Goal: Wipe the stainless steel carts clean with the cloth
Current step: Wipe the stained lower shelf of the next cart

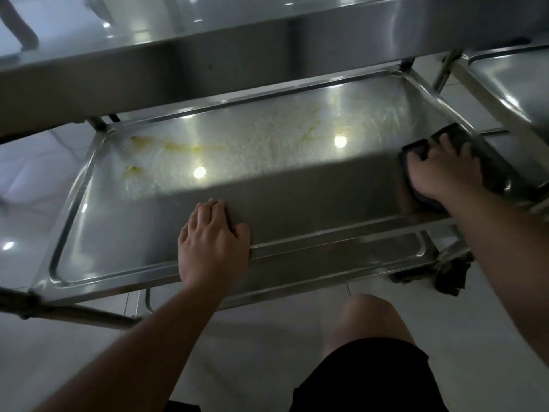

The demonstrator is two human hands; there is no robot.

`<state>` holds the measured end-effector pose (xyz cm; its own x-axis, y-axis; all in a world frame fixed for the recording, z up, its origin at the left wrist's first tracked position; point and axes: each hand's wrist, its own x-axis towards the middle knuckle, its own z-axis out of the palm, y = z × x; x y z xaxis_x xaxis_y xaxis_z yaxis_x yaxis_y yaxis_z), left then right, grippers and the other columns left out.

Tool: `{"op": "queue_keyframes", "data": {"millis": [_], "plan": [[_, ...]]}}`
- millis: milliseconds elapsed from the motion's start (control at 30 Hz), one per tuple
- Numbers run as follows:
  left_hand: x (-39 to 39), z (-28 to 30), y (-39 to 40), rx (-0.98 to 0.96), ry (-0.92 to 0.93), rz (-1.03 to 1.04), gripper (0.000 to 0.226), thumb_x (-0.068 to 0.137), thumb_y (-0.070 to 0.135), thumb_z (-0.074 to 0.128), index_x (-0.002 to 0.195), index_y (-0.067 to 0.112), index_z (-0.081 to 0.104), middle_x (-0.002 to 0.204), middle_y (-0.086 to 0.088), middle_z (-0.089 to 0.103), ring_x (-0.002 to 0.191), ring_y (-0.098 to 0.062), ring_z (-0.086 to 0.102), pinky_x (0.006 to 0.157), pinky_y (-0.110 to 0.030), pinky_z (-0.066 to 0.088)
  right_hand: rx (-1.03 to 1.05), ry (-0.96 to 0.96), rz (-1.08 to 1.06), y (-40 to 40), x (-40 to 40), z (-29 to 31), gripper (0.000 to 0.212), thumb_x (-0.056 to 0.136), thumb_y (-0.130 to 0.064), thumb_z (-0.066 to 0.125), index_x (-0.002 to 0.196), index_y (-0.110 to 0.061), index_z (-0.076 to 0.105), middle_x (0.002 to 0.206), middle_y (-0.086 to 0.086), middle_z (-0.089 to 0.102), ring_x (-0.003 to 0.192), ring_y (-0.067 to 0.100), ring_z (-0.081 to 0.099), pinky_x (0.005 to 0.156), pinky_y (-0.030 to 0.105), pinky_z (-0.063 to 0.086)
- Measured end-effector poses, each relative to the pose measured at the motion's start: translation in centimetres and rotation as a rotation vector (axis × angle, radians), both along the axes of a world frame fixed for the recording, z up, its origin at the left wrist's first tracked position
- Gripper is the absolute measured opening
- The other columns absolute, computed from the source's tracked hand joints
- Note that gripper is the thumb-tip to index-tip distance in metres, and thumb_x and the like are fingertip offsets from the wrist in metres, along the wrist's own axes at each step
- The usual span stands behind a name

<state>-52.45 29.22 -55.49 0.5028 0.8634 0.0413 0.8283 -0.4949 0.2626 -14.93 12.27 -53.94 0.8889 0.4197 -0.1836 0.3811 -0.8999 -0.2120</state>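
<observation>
A stainless steel cart's lower shelf (124, 221) fills the middle of the head view, with yellowish smears and soapy streaks across its far half. My right hand (442, 169) presses a dark cloth (454, 135) flat against the shelf's right end, fingers spread over it. My left hand (212, 242) rests on the shelf's near rim, fingers curled over the edge into the tray. The cart's upper shelf (148, 66) hangs above and hides the shelf's far side.
A second steel cart (511, 81) stands close on the right. A dark caster wheel (451, 275) sits under the near right corner. Glossy white tiled floor (267, 337) surrounds the carts. My bare knee (371, 319) and black shorts are below.
</observation>
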Motion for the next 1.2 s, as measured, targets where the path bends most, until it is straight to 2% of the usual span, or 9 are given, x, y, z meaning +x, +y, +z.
{"op": "queue_keyframes", "data": {"millis": [100,267,367,433,533,700,833,1067,1200], "plan": [[0.1,0.0,0.0,-0.008,-0.011,0.002,0.066,0.098,0.053,0.032,0.155,0.021,0.042,0.162,-0.002,0.042,0.154,-0.024,0.032,0.127,-0.050,0.028,0.074,0.002,0.229,6.8,-7.4,0.0,0.075,0.100,-0.062,0.018,0.165,-0.025,0.026,0.176,-0.007,0.009,0.160,0.034,0.008,0.128,0.054,0.007],[0.0,-0.1,-0.1,-0.025,-0.082,0.024,0.064,0.102,0.048,0.021,0.155,0.020,0.042,0.164,-0.005,0.042,0.155,-0.024,0.033,0.128,-0.047,0.028,0.151,0.099,0.913,16.0,-20.4,0.6,0.062,0.103,-0.047,0.024,0.161,-0.032,0.038,0.172,-0.016,0.021,0.161,0.017,0.012,0.129,0.042,0.005],[0.1,-0.2,-0.1,-0.034,-0.109,0.037,0.068,0.101,0.049,0.016,0.156,0.019,0.041,0.165,-0.005,0.041,0.155,-0.022,0.033,0.128,-0.045,0.027,0.152,0.132,1.038,17.0,-21.2,1.1,0.060,0.103,-0.040,0.025,0.161,-0.031,0.038,0.171,-0.018,0.023,0.160,0.012,0.014,0.129,0.037,0.005],[0.0,-0.5,0.0,-0.028,-0.094,0.029,0.063,0.104,0.048,0.019,0.156,0.018,0.042,0.166,-0.005,0.040,0.156,-0.022,0.031,0.129,-0.046,0.026,0.174,0.088,0.972,16.0,-19.4,1.0,0.059,0.104,-0.044,0.027,0.159,-0.033,0.041,0.170,-0.017,0.025,0.159,0.012,0.016,0.130,0.039,0.008],[-0.1,-0.9,0.2,-0.020,-0.073,0.015,0.058,0.107,0.048,0.024,0.155,0.019,0.042,0.164,-0.004,0.040,0.155,-0.022,0.032,0.129,-0.047,0.027,0.186,0.002,0.726,13.6,-13.6,0.9,0.057,0.106,-0.053,0.034,0.158,-0.031,0.044,0.171,-0.010,0.027,0.159,0.019,0.019,0.129,0.045,0.012],[0.0,-1.1,0.4,0.011,-0.065,0.016,0.062,0.104,0.050,0.025,0.154,0.018,0.043,0.161,-0.003,0.043,0.152,-0.022,0.035,0.128,-0.045,0.029,0.090,-0.130,0.354,5.7,-0.1,0.9,0.098,0.087,-0.088,0.042,0.159,-0.021,0.042,0.171,0.003,0.029,0.155,0.033,0.028,0.125,0.052,0.024],[0.2,-1.1,0.3,0.027,-0.054,0.032,0.065,0.101,0.052,0.024,0.152,0.018,0.045,0.161,-0.003,0.044,0.152,-0.023,0.036,0.127,-0.047,0.030,0.067,-0.103,0.068,-0.9,7.5,0.7,0.110,0.077,-0.095,0.027,0.160,-0.023,0.037,0.173,-0.001,0.021,0.156,0.037,0.025,0.124,0.058,0.025],[0.4,-0.5,0.4,0.030,-0.046,0.000,0.064,0.102,0.053,0.024,0.150,0.015,0.044,0.158,-0.008,0.046,0.149,-0.027,0.040,0.125,-0.049,0.033,0.021,-0.139,0.024,-7.3,2.5,-0.9,0.106,0.081,-0.091,0.030,0.161,-0.021,0.033,0.174,0.000,0.020,0.157,0.036,0.022,0.124,0.057,0.024],[0.5,-0.2,0.6,0.009,-0.022,-0.017,0.071,0.101,0.056,0.020,0.153,0.012,0.042,0.159,-0.011,0.044,0.151,-0.030,0.038,0.125,-0.052,0.033,0.092,-0.238,0.072,-7.4,-4.6,-1.0,0.087,0.089,-0.067,0.036,0.147,-0.005,0.054,0.158,0.018,0.048,0.140,0.043,0.048,0.119,0.053,0.037]]}}
